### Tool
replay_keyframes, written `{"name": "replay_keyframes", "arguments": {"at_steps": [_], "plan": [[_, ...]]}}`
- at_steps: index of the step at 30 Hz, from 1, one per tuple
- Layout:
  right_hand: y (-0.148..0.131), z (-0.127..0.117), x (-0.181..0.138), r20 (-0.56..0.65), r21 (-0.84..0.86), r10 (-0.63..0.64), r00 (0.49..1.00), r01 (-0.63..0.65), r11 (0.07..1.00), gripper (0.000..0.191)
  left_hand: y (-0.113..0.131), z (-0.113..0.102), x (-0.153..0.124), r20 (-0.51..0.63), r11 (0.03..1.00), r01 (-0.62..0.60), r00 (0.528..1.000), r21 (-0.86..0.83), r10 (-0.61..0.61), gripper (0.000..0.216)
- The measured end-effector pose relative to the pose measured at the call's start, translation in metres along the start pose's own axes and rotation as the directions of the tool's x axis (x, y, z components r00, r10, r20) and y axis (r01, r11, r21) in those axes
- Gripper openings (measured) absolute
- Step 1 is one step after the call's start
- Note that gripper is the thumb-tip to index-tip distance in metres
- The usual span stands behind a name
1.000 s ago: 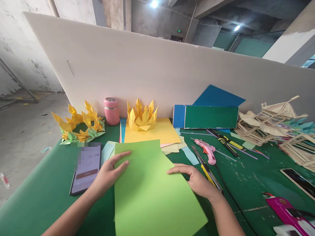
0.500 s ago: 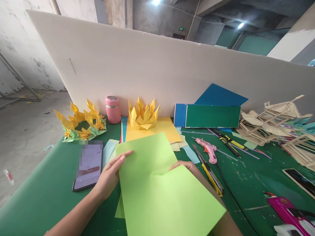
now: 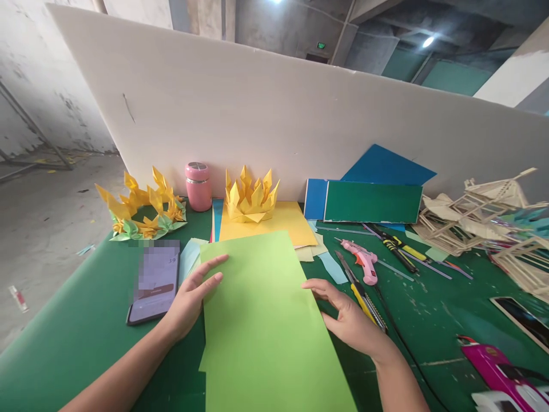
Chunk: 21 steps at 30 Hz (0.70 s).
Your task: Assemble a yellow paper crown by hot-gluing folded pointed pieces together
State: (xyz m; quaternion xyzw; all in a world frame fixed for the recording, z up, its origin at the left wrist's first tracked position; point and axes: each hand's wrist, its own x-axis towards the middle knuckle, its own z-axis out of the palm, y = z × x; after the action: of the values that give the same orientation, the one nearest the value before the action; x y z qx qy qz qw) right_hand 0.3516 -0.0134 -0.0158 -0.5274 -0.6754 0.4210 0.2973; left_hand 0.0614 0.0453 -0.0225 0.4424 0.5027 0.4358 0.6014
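Observation:
A large sheet of light green paper (image 3: pixel 266 320) lies flat in front of me, running past the bottom of the view. My left hand (image 3: pixel 193 294) rests along its left edge, open, with index finger and thumb spread apart on the surface. At the opposite edge, my right hand (image 3: pixel 343 315) is open as well. Its fingertips touch the paper and its thumb is held apart, lower down by the same edge. Another bit of green paper (image 3: pixel 202 359) pokes out from under the sheet on the left.
Behind the sheet stands a yellow paper crown (image 3: pixel 251 200) on yellow paper (image 3: pixel 295 220). A phone (image 3: pixel 154 286) and a second crown (image 3: pixel 143 209) are at left. To the right lie a utility knife (image 3: pixel 362 294), a pink glue gun (image 3: pixel 361 260) and stick models (image 3: pixel 458 220).
The right side of the green sheet, folded up over my right forearm before, now lies flat. My right hand has moved out to the right edge, and my left fingers have spread.

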Motion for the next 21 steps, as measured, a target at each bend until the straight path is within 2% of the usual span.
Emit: {"name": "replay_keyframes", "arguments": {"at_steps": [5, 10, 14, 21], "plan": [[0.000, -0.001, -0.002, 0.084, -0.196, 0.102, 0.991, -0.084, 0.977, 0.057, 0.004, 0.001, -0.002, 0.012, 0.993, 0.047, 0.999, -0.109, -0.045, 0.055], [-0.001, 0.007, 0.002, 0.224, -0.183, 0.037, 0.974, 0.005, 0.983, 0.058, 0.006, 0.002, -0.002, -0.041, 0.994, 0.033, 0.998, -0.105, -0.038, 0.050], [0.002, 0.009, 0.003, 0.229, -0.206, 0.032, 0.973, 0.016, 0.978, 0.055, 0.006, 0.003, 0.000, -0.060, 0.994, 0.026, 0.998, -0.110, -0.033, 0.052], [0.001, 0.007, 0.002, 0.222, -0.214, 0.046, 0.974, 0.003, 0.977, 0.061, 0.003, 0.002, 0.002, -0.009, 0.977, 0.060, 0.998, -0.205, -0.063, 0.044]]}}
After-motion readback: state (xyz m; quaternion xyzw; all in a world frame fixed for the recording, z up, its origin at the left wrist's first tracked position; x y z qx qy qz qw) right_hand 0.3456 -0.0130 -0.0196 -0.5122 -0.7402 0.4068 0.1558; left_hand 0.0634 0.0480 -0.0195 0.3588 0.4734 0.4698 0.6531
